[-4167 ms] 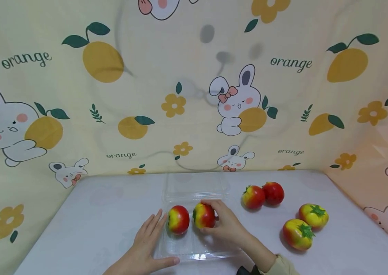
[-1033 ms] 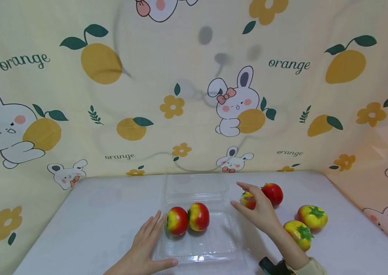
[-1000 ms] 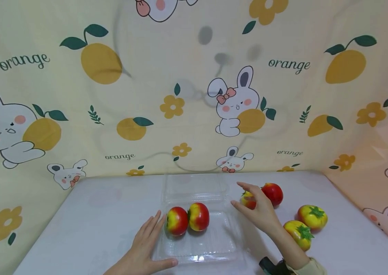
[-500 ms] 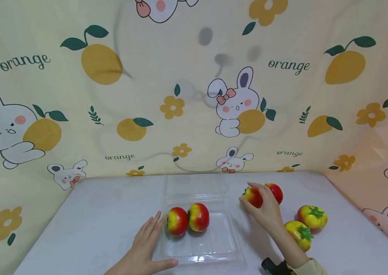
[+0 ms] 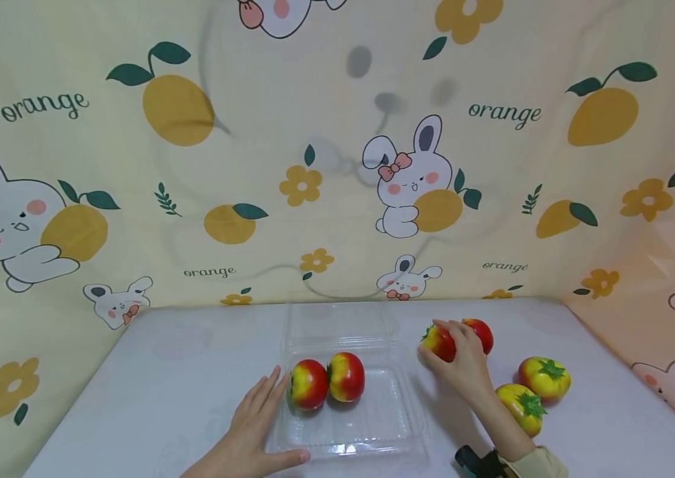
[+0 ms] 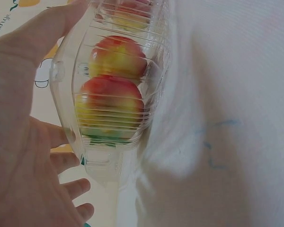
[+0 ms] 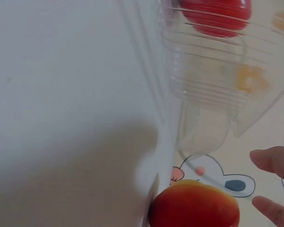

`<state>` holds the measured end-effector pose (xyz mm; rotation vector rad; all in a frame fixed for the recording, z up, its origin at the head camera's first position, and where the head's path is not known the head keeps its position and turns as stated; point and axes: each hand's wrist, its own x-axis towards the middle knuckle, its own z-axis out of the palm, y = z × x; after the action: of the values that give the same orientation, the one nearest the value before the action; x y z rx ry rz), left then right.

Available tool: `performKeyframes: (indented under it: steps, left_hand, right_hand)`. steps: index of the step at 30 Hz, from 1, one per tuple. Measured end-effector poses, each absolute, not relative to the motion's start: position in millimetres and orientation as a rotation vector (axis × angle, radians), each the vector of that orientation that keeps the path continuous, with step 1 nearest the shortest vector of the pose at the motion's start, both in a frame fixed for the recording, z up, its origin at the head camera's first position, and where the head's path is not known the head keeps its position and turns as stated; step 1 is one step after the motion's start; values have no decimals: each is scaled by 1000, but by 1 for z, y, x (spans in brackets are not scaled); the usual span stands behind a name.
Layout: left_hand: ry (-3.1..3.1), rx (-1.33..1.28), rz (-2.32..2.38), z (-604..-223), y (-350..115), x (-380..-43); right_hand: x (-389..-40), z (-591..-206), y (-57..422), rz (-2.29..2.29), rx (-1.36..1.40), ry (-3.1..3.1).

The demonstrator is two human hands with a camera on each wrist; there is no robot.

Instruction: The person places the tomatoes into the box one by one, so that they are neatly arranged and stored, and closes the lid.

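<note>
In the head view, my left hand (image 5: 248, 425) lies with fingers spread along the left side of a clear plastic clamshell box (image 5: 373, 425), its lid folded back. Inside the box sit two red-and-yellow fruits with leafy green tops, one on the left (image 5: 309, 385) and one beside it (image 5: 347, 377). To the right, my right hand (image 5: 463, 365) is over another such fruit (image 5: 438, 342), its bent thumb and fingers overlapping it there. The right wrist view shows that fruit (image 7: 194, 205) resting on the table with a gap between it and the fingertips (image 7: 267, 158).
A red fruit (image 5: 479, 334) stands just behind my right hand. Two yellower fruits, one farther back (image 5: 543, 378) and one nearer (image 5: 521, 406), lie by my right forearm. The box lid (image 5: 340, 322) reaches toward the printed backdrop (image 5: 325, 219) at the table's far edge.
My right hand first set a fruit down in the box and let it go. Since then it has moved right, over the fruit on the table. My left hand has stayed put.
</note>
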<state>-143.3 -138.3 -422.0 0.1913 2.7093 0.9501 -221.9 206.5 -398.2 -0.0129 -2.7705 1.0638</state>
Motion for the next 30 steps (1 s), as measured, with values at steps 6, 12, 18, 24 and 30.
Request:
performKeyframes:
  steps: [6, 12, 18, 24, 30]
  left_hand:
    - [2709, 195, 953, -422, -138, -144]
    - [2697, 193, 960, -421, -138, -144]
    - [2691, 172, 961, -422, -137, -144]
    - [2687, 171, 963, -422, -138, -144]
    - [2672, 194, 984, -423, -138, -145]
  right_hand:
    - [-224, -402, 207, 1080, -62, -2786]
    - [-227, -407, 207, 1061, -99, -2779]
    - [-232, -409, 204, 1016, -99, -2822]
    - [-237, -408, 200, 968, -72, -2807]
    - [-236, -408, 200, 975, -21, -2774]
